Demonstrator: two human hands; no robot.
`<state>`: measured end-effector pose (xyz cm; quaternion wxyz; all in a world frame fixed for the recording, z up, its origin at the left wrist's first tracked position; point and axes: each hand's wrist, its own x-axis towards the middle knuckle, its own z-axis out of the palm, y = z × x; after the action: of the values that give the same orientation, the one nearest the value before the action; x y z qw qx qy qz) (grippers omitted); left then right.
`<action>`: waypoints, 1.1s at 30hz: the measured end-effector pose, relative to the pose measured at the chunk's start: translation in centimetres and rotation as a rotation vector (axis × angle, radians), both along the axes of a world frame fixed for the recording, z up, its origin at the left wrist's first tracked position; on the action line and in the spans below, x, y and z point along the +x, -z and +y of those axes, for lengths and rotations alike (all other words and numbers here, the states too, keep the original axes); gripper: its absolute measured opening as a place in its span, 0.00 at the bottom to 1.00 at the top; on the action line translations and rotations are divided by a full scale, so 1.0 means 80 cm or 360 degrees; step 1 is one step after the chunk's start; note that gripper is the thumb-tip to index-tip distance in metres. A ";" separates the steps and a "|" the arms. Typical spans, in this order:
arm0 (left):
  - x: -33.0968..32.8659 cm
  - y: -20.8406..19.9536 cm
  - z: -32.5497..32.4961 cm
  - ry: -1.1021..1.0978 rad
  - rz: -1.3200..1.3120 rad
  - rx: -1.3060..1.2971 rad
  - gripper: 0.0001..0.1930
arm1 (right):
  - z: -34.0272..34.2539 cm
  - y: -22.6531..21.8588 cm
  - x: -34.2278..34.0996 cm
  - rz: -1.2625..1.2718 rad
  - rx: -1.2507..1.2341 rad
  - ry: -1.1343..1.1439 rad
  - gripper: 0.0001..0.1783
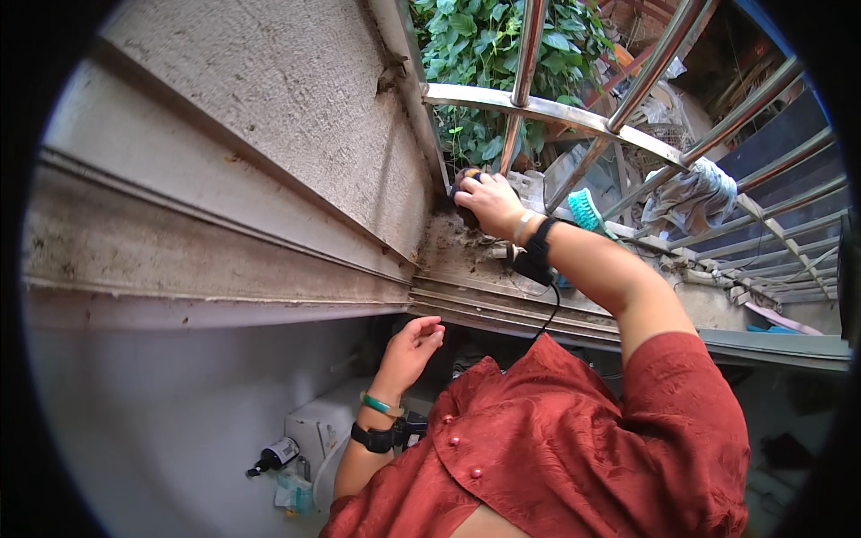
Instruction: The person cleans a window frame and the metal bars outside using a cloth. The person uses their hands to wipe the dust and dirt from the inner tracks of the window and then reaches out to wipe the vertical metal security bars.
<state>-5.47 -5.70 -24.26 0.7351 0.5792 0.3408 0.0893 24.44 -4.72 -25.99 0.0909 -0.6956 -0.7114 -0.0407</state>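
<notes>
My right hand point(489, 203) reaches through the window opening to the corner of the dirty outer ledge point(462, 257). Its fingers are closed over a dark bundle point(465, 215) with an orange-brown patch, pressed near the wall and the bars; the hand hides much of it, and its kind is unclear. Just inside the window track point(511, 305), my left hand point(408, 357) hovers with loosely bent fingers and nothing visible in them. A teal-bristled brush point(586, 212) stands on the ledge right of my right hand.
Metal security bars point(556, 109) enclose the ledge, with a grey rag point(691, 199) hung on them. Green leaves point(502, 45) grow outside. The rough wall point(269, 99) and window frame point(215, 242) flank the left. Below, a dark pump bottle point(273, 455) stands by a white fixture.
</notes>
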 end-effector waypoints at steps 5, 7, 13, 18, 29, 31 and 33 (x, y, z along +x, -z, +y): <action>0.038 0.018 -0.009 0.0199 -0.0031 0.0089 0.15 | -0.077 -0.038 0.012 0.0680 0.0056 0.0146 0.17; 0.053 0.014 -0.007 0.0250 -0.0015 0.0157 0.16 | -0.098 -0.035 0.026 0.0865 0.0221 0.0354 0.18; 0.065 0.002 -0.009 0.0300 -0.0046 0.0035 0.15 | -0.073 -0.031 0.054 0.1011 0.0409 0.0843 0.19; 0.042 -0.003 -0.014 0.0207 0.0016 -0.0002 0.16 | -0.019 0.061 0.080 0.0906 0.0125 0.0889 0.10; 0.029 -0.004 -0.006 0.0199 0.0129 0.0220 0.16 | -0.013 0.077 0.075 -0.0190 -0.0787 0.0805 0.11; 0.032 -0.010 -0.002 0.0180 0.0033 0.0151 0.16 | -0.027 0.049 0.068 -0.0057 -0.0605 0.0702 0.12; 0.036 -0.008 -0.001 0.0161 -0.0011 0.0121 0.16 | -0.055 0.024 0.059 0.0157 -0.0120 0.0697 0.15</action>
<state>-2.62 -5.79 -23.61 0.7174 0.6228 0.3049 0.0671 29.18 -9.13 -27.89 0.0886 -0.8375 -0.5392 0.0012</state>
